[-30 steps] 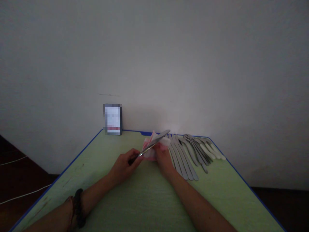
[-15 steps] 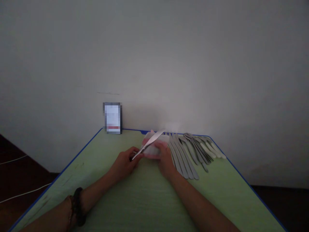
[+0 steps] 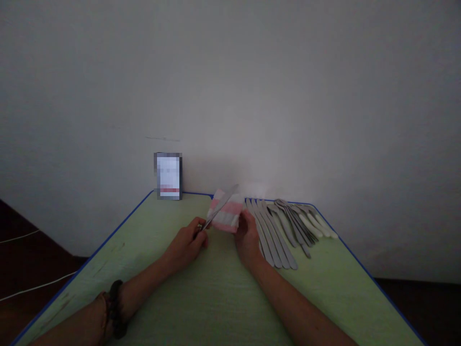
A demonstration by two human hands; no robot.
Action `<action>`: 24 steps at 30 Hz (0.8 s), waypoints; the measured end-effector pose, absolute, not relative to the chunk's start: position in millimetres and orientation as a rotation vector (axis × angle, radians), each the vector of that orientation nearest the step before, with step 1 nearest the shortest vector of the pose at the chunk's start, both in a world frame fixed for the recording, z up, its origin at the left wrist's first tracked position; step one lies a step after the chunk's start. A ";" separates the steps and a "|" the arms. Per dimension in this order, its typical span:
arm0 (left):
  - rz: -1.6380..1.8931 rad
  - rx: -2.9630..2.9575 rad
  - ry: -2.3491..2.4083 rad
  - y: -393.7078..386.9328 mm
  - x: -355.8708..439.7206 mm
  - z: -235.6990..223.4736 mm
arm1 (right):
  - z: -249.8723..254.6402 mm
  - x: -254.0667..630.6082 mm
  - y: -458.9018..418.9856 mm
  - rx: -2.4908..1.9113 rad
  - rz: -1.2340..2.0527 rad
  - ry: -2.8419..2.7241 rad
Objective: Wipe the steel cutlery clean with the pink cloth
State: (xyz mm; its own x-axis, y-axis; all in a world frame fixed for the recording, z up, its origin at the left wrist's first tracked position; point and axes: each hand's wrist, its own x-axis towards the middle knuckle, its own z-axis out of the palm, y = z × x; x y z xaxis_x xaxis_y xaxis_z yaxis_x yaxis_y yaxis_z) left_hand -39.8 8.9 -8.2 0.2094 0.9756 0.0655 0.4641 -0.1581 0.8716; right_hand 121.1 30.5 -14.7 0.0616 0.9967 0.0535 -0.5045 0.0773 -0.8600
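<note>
My left hand point(image 3: 189, 240) is closed round the handle of a metal table knife point(image 3: 223, 201), whose blade points up and to the right. Behind the blade is a pink and white striped cloth point(image 3: 230, 218), and my right hand point(image 3: 248, 235) grips its right side, with part of the fingers hidden behind it. To the right of that hand, several metal knives point(image 3: 277, 240) lie side by side on the table.
The green table point(image 3: 201, 302) has a blue edge and stands against a grey wall. Several forks point(image 3: 297, 221) and white-handled cutlery point(image 3: 319, 224) lie at the right. A blurred-out screen device point(image 3: 168, 176) leans upright at the back left.
The cloth has turned and shifted slightly left, with my right hand now at its side rather than over its front. The knife has tilted steeper, its blade now looking darker.
</note>
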 end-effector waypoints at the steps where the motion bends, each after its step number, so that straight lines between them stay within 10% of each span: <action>1: 0.856 1.721 1.335 9.3 -40.2 -9.3 | -14.7 120.4 31.0 -0.769 1.379 -0.763; 24: 0.659 1.972 1.209 3.8 -41.1 -8.6 | -16.6 121.7 29.6 -0.832 1.414 -1.110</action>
State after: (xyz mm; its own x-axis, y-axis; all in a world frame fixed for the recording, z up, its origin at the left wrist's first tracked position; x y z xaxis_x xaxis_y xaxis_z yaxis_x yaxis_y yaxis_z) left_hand -41.1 3.8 -8.6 0.4294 0.9015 0.0534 0.5339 -0.3011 0.7901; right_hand 121.7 29.6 -16.6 -0.1517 0.9838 0.0950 -0.3254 0.0410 -0.9447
